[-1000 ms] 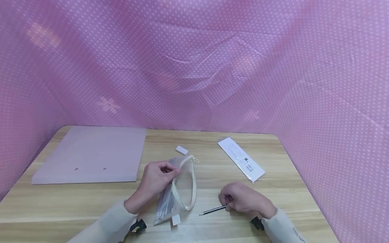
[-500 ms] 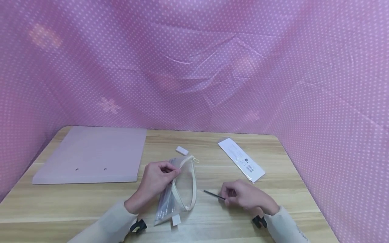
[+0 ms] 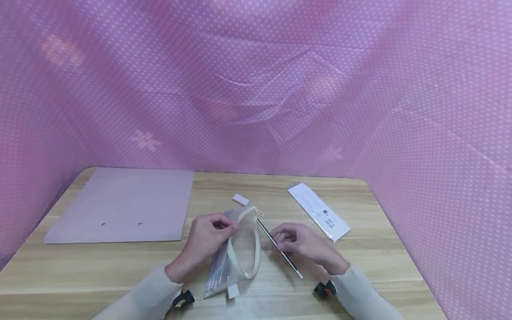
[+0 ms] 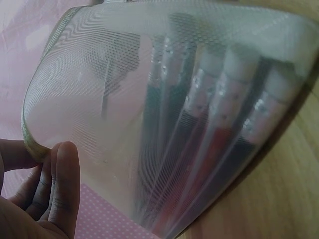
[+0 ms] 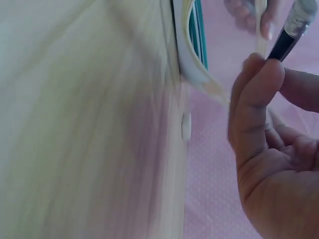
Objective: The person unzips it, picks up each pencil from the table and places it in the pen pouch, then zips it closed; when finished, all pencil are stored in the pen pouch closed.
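Note:
A see-through mesh zipper pouch (image 3: 219, 266) stands at the front middle of the table, its mouth gaping to the right. My left hand (image 3: 208, 235) pinches the edge of that mouth between thumb and fingers. Several pencils (image 4: 212, 144) with white erasers lie inside, showing through the mesh in the left wrist view. My right hand (image 3: 306, 244) pinches a dark pencil (image 3: 289, 262) near its middle. The pencil slants, its far end close to the zipper pull (image 3: 259, 213) and its eraser end toward me. In the right wrist view its eraser and metal band stick up above my fingertips.
A pale pink folder (image 3: 128, 204) with two small holes lies at the left. Behind the pouch is a small white eraser (image 3: 241, 199). A white packaged card (image 3: 318, 211) with a barcode lies at the right. Pink dotted cloth (image 3: 256, 89) surrounds the table.
My right hand has moved left and away from me, toward the pouch. The pencil in it has turned, its far end now beside the pouch mouth. My left hand keeps its pinch in place.

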### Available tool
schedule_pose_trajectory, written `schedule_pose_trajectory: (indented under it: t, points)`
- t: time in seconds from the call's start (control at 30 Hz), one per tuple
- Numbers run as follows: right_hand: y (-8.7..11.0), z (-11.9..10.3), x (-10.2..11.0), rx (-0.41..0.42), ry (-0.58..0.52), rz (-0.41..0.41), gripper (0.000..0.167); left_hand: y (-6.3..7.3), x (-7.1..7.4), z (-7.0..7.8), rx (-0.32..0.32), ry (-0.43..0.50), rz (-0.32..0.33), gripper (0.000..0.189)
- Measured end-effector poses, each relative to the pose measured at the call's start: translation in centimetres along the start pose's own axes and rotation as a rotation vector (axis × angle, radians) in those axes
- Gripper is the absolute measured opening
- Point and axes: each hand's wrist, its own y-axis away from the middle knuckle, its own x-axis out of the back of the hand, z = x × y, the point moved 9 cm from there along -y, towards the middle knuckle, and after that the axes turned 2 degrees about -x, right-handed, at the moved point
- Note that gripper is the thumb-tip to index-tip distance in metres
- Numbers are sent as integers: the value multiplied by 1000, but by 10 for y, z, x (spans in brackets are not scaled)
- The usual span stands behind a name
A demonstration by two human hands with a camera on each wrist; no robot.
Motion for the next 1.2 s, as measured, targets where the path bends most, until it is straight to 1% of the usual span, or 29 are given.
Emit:
schedule_pose_trajectory:
  t: [0.13,0.27,0.43,0.53,0.6,0.73,0.83,1.03,1.2]
  points:
    - [-14,-2,-13,-47,-117,-25,40,0,-1,2,-11,-7,5,7]
    - [-25,-5,-23,-79,-222,-13,49,1,-2,3,-16,-11,3,7]
    - [-36,-7,-33,-112,-351,27,51,2,-3,4,-9,-21,-15,6]
    - [-41,-8,-41,-125,-403,45,51,3,-6,3,1,-29,-40,6]
    - [-44,-8,-47,-134,-416,51,50,4,-9,2,9,-28,-61,6]
    - [-48,-9,-58,-127,-373,48,50,6,-13,1,12,-11,-77,7]
    - [-49,-12,-62,-100,-305,54,48,7,-14,2,2,-2,-75,7]
    - [-48,-12,-64,-90,-194,83,43,7,-12,6,-32,0,-60,6]
    - [-46,-13,-64,-100,-137,97,48,6,-12,5,-30,2,-55,6]
